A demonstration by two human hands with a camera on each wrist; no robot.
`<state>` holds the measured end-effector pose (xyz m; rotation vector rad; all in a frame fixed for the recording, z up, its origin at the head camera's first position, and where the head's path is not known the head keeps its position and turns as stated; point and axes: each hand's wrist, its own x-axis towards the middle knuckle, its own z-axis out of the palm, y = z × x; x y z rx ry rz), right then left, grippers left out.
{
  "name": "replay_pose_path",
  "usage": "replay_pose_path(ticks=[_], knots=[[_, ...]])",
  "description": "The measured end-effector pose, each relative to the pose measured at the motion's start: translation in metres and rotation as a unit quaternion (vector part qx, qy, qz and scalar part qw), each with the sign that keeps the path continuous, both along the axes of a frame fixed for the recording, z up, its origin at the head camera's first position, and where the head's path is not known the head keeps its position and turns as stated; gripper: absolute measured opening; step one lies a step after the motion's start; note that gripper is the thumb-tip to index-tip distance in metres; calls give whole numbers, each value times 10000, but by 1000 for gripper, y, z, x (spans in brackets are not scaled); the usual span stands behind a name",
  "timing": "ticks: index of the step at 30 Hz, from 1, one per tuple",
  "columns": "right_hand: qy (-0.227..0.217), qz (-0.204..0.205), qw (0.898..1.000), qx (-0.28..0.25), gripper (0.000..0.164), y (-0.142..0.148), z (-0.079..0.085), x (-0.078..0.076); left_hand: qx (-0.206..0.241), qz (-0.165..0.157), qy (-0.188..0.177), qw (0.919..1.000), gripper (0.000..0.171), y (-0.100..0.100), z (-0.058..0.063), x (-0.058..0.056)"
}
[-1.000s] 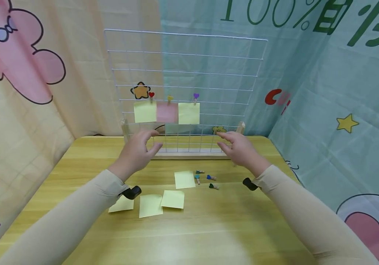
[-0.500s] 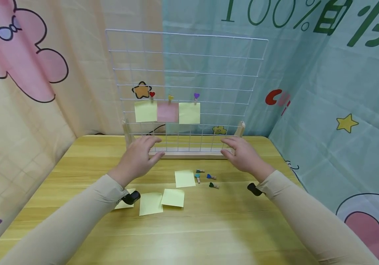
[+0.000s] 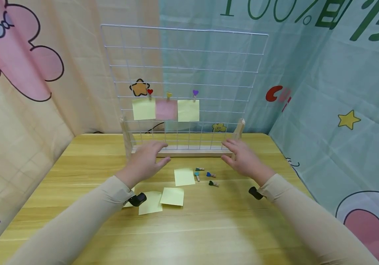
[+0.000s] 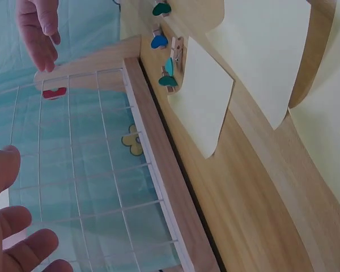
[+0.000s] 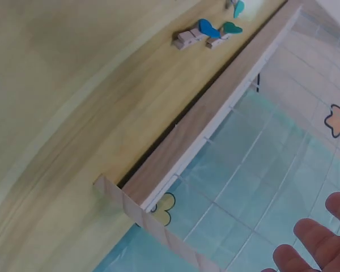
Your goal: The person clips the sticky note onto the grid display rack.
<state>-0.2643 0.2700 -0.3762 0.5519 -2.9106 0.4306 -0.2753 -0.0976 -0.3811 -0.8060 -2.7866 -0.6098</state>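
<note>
In the head view my left hand [image 3: 144, 162] hovers before the left part of a white wire grid rack [image 3: 222, 88], thumb and fingers spread and holding nothing. My right hand [image 3: 245, 161] is likewise relaxed and bare in front of the rack's right end. Clipped in a row on the grid are a yellow sticky note [image 3: 144, 109], a pink one [image 3: 166, 110] and another yellow note [image 3: 188, 111]. They hang from small clothespins with a red heart [image 3: 150, 91], a yellow heart [image 3: 169, 95] and a purple heart [image 3: 195, 92].
Several yellow sticky notes [image 3: 184, 177] lie on the wooden table [image 3: 209, 228], one partly hidden by the left wrist camera [image 3: 138, 200]. Right of them are several loose heart clothespins, including a blue one [image 3: 210, 175] and a dark green one [image 3: 214, 183]. Printed curtains [image 3: 311, 92] surround the table.
Both hands have come down and back from the rack a little, shifting slightly to the right. The clipped notes, loose notes and clothespins stay where they were.
</note>
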Motion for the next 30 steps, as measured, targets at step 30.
replay_pose_path(ticks=[30], knots=[[-1061,493,9926,-333,49,-23,-48,-10,-620,40,-2181,9739,81,23,-42,-13]])
